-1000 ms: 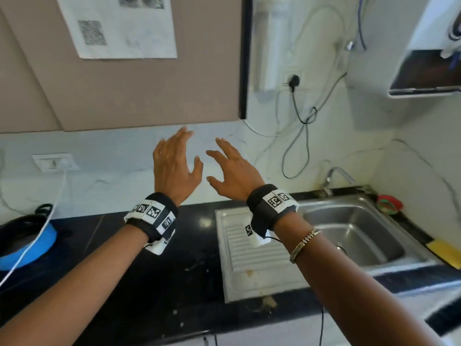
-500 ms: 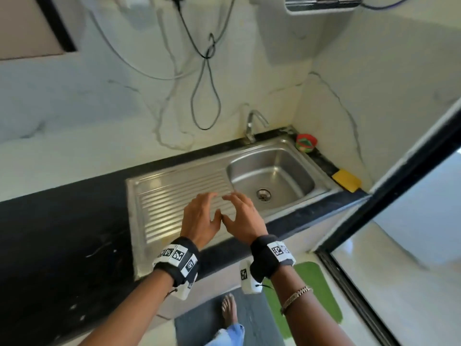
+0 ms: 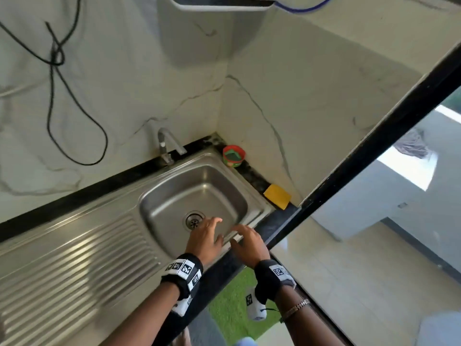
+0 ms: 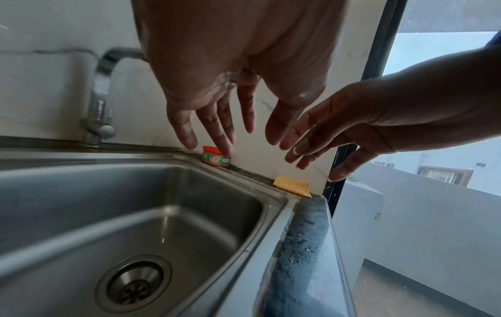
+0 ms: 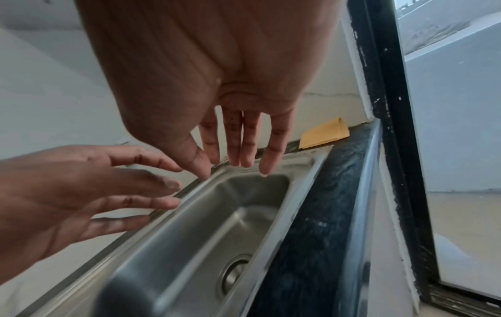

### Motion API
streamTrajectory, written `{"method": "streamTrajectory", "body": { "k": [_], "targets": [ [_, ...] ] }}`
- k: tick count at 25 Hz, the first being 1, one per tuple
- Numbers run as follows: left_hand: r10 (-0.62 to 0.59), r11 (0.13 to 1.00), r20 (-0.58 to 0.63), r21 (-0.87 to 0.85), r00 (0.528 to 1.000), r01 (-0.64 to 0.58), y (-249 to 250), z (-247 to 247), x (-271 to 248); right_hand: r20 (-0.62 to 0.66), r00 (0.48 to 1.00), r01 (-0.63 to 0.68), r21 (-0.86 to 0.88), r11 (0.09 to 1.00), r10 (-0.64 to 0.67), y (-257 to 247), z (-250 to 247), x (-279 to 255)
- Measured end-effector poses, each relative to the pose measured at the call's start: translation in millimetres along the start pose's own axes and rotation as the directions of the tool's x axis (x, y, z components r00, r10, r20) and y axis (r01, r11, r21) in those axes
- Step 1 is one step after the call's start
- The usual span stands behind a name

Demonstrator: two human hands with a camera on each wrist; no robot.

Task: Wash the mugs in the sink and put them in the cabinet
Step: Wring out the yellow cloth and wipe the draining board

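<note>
Now both hands (image 3: 225,242) lower, over the sink (image 3: 154,203) basin's near rim.

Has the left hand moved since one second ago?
Yes. The left hand went down from the wall to the sink, near its drain.

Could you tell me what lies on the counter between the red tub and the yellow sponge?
Nothing: only bare black counter between tub and sponge, in the head view.

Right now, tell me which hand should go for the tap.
Probably left. The left hand hovers open over the sink, on the side of the tap; the right hand is over its front rim, farther off.
</note>
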State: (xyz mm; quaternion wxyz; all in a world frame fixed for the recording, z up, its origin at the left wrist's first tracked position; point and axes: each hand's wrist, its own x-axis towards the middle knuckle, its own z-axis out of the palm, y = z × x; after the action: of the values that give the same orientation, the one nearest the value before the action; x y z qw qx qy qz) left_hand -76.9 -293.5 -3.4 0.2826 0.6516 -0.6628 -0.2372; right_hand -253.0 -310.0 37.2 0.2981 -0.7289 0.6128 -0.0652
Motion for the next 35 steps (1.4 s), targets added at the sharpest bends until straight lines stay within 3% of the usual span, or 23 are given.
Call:
{"method": "streamTrajectory", "body": {
  "k": [2,8,12,14,21,26,30,32,35],
  "targets": [
    [0.005,1.0,0.082,0.022,0.997,-0.007,5.4,9.9,29.9,-0.047,0.997,-0.065,0.017,0.998,0.066,20.1,-17.3,31.3],
    [0.083,0.997,0.157,-0.018,0.984,-0.081,25.0,51.9,95.3,-0.185,0.933,-0.303,0.056,0.951,0.309,93.7,-78.3,131.0],
    [-0.013,1.0,0.199,0.007,0.98,0.012,33.1,71.2,118.7,-0.183,0.938,-0.314,-0.088,0.945,0.295,117.6,-101.1,171.6],
    [-0.099,0.995,0.192,0.035,0.976,0.094,48.1,116.5,161.9,-0.069,0.957,-0.289,-0.143,0.946,0.282,160.8,-109.1,218.7],
    [-0.235,0.971,0.207,0.019,0.95,0.236,56.2,131.2,192.0,-0.065,0.969,-0.246,-0.221,0.944,0.237,174.2,-93.0,231.3],
    [-0.313,0.949,0.131,-0.003,0.941,0.316,54.1,120.4,186.6,-0.071,0.983,-0.182,-0.239,0.954,0.169,144.5,-94.8,235.7],
    [-0.381,0.924,0.023,0.016,0.924,0.381,31.9,86.9,157.4,0.112,0.992,0.071,-0.077,0.994,-0.062,78.3,-75.1,241.8],
    [-0.447,0.894,-0.028,-0.01,0.894,0.447,15.7,63.7,131.9,0.24,0.958,0.15,0.049,0.988,-0.157,39.2,-53.7,243.5],
    [-0.549,0.836,-0.12,-0.07,0.827,0.544,-9.2,28.8,83.0,0.414,0.863,0.207,0.229,0.951,-0.288,-17.8,-11.0,228.0]
  ]
}}
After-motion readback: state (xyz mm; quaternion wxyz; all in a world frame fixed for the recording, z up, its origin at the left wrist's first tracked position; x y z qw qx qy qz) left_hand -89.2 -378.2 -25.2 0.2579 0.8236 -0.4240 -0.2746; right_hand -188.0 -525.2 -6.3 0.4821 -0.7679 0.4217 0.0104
